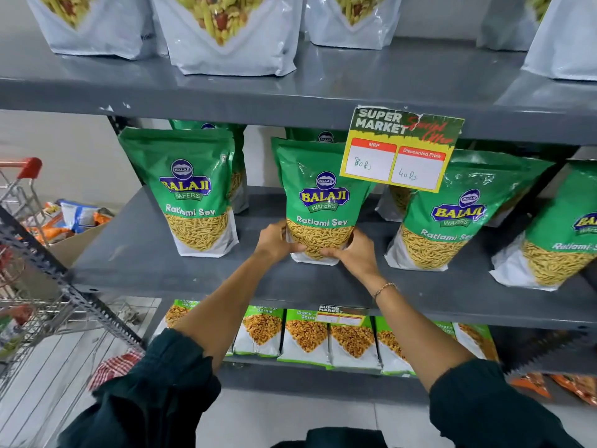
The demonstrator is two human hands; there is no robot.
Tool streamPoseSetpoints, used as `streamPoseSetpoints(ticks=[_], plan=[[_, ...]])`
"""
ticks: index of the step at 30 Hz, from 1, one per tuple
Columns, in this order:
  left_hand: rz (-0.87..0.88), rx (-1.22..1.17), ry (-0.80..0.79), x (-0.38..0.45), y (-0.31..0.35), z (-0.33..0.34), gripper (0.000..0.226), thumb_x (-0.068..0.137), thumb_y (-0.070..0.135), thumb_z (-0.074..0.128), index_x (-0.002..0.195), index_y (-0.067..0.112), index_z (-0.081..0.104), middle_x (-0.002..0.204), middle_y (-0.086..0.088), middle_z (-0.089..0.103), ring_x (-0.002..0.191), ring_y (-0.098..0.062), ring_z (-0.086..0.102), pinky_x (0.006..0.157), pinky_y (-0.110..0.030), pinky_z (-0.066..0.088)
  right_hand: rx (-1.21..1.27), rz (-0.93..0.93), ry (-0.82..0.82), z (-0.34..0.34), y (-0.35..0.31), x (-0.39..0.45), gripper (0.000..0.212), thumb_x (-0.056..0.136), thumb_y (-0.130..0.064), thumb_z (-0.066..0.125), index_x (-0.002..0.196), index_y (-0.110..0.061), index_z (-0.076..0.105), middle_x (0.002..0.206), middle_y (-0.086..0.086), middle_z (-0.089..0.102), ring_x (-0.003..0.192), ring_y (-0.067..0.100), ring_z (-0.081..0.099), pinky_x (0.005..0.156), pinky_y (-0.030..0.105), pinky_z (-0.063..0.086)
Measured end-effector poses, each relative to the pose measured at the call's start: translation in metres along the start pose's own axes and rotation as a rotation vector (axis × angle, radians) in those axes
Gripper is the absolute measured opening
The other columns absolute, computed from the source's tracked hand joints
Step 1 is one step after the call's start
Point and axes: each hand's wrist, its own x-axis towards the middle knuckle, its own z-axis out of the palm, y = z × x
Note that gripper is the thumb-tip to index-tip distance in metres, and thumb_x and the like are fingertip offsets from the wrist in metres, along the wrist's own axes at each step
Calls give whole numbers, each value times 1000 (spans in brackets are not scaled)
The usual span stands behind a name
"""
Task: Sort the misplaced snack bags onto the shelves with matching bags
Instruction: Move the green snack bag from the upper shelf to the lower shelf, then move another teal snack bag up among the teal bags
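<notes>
A green Ratlami Sev bag point(323, 195) stands upright in the middle of the grey middle shelf point(155, 260). My left hand point(277, 239) grips its lower left side and my right hand point(355, 253) grips its lower right side. Matching green Ratlami Sev bags stand on the same shelf, one to the left point(190, 189), two to the right point(458, 211) point(559, 234), with more behind. White bags of mixed snack point(232, 30) line the top shelf. Green and white chana bags point(307, 334) fill the shelf below.
A price card point(400, 150) hangs from the upper shelf edge just above the held bag. A shopping trolley point(26, 253) stands at the left beside a cardboard box of mixed bags point(74, 221). Orange bags point(575, 386) lie low at the right.
</notes>
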Motion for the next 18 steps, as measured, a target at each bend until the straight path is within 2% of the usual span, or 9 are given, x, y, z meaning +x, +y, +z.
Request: streamPoseSetpoints(ticks=[5, 11, 15, 18], plan=[[13, -17, 5, 2, -3, 5, 69, 63, 19, 86, 124, 8, 57, 126, -11, 65, 121, -25, 58, 105, -37, 44, 7, -5, -27, -3, 5, 2, 60, 58, -22, 87, 108, -7, 58, 112, 8, 67, 94, 11, 58, 62, -6, 36], [-22, -42, 13, 0, -3, 7, 72, 63, 19, 86, 127, 9, 54, 128, -11, 64, 121, -28, 58, 105, -43, 44, -3, 16, -81, -6, 3, 1, 64, 62, -25, 85, 115, -9, 54, 119, 8, 65, 103, 14, 58, 82, 21, 41], [-56, 43, 8, -9, -2, 8, 79, 67, 23, 84, 134, 8, 45, 135, -12, 58, 126, -30, 53, 104, -40, 44, 8, 119, -179, -5, -1, -5, 71, 73, -23, 77, 128, -10, 34, 132, 10, 53, 122, 24, 49, 96, 30, 39], [-73, 93, 79, -22, -3, -1, 79, 70, 19, 81, 136, 2, 42, 138, -13, 54, 127, -30, 50, 105, -38, 42, -116, 170, -20, -1, -5, -13, 63, 79, -19, 68, 129, -1, 33, 134, 18, 47, 124, 32, 47, 96, 37, 42]])
